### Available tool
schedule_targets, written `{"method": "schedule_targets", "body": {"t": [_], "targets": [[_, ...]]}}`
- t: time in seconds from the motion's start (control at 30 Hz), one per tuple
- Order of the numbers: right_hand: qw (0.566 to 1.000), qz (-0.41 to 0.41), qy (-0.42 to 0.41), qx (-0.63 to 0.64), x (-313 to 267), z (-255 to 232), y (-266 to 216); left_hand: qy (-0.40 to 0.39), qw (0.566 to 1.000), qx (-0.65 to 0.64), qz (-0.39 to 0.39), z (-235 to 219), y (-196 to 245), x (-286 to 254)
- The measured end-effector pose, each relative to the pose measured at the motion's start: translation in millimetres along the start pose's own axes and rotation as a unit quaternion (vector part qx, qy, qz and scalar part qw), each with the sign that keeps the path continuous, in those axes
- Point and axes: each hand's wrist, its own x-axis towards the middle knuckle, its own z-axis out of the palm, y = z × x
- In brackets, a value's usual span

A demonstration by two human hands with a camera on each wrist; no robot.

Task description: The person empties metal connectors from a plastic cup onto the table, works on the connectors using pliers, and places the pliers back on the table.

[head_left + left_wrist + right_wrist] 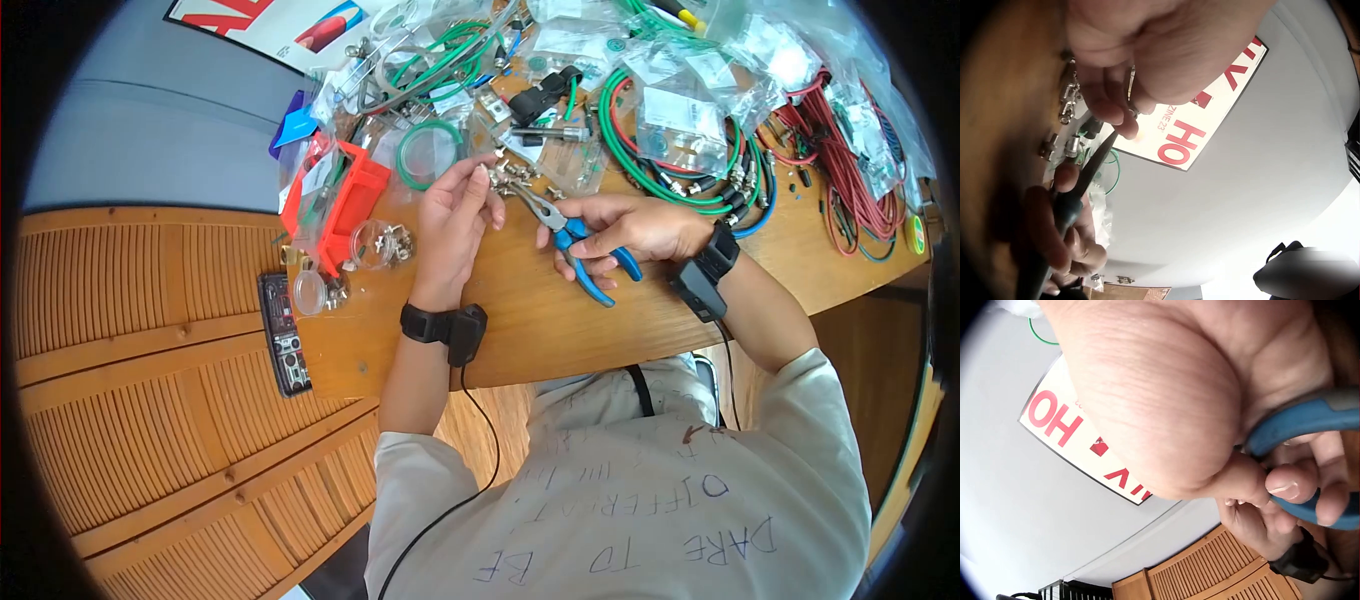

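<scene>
Long-nose pliers with blue handles (600,284) are gripped by the right hand (632,228), fingers curled round the handles. Their metal jaws point at the left hand (455,215), whose thumb and index finger pinch a small metal piece (484,172); its exact shape cannot be told. Small metal connectors (515,172) lie on the table just beyond the fingertips. In the left wrist view the pliers' dark nose (1099,164) reaches close to the left fingertips (1125,125). The right wrist view shows a blue handle (1300,422) against the right palm.
Left of the hands are a red bin (352,205), a round tub of metal parts (380,245) and a small lid (310,292). Beyond lie green cable coils (625,150), plastic bags (683,125) and a black strap (545,95). Red cables (850,150) lie at the right.
</scene>
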Motion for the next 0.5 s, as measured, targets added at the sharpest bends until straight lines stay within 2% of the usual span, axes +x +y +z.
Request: {"method": "schedule_targets", "body": {"t": [0.5], "targets": [[1.0, -0.002, 0.001, -0.004, -1.0, 3.3, 1.0, -0.007, 0.999, 0.031, -0.005, 9.8, -0.6, -3.9]]}}
